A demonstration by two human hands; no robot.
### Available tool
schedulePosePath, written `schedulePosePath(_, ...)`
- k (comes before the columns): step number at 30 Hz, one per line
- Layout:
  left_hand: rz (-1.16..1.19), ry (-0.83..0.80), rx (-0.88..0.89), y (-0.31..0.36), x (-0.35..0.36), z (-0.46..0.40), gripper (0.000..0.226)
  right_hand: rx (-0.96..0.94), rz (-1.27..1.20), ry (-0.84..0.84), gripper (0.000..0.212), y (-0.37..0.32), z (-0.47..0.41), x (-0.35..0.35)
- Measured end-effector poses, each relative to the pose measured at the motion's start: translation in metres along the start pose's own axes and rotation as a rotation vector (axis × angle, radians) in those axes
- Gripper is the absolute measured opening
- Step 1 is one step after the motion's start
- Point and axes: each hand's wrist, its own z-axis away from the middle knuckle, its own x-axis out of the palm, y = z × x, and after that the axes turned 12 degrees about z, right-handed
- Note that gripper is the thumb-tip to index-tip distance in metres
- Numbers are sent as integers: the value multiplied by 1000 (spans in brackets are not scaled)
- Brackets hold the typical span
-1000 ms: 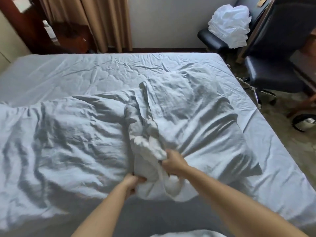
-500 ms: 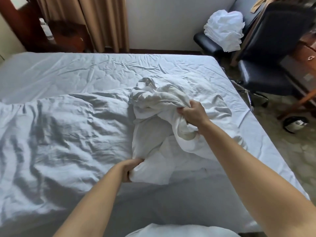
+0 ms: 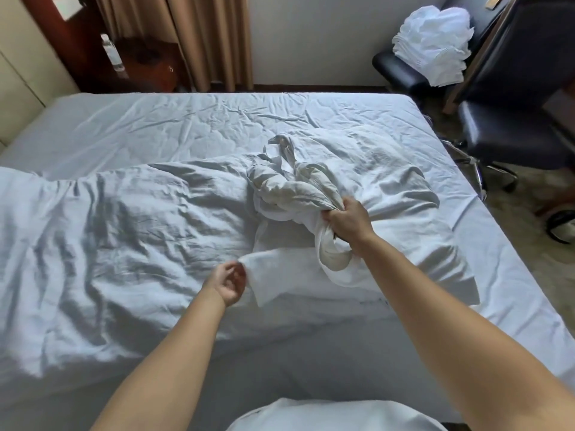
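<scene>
Fingers (image 3: pixel 333 216) of the right hand (image 3: pixel 348 223) clench the bunched duvet cover (image 3: pixel 289 194), dragged rightward over the bed (image 3: pixel 186 126). The left hand (image 3: pixel 225 283) has slackened beside its near corner, hold unclear, likely regrasping.

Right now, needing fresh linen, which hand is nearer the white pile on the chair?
Right. The right hand, gripping bunched sheet, sits below-left of the pile; the left hand lies farther down-left.

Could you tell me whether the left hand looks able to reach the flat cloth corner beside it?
Probably yes: the left hand lies right beside the cloth corner, nothing between them, while the right hand grips the bunched cloth farther up.
</scene>
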Motion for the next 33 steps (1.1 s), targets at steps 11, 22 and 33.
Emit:
schedulePosePath(11,-2048,-14,724,-30,-4,-22,95,14,54,-20,12,7,12,5)
schedulePosePath(22,-1861,-187,552,-38,-2,-4,23,36,99,-60,19,14,20,17)
schedulePosePath(33,-756,485,530,-22,-13,-46,45,25,53,-10,16,-4,22,-1)
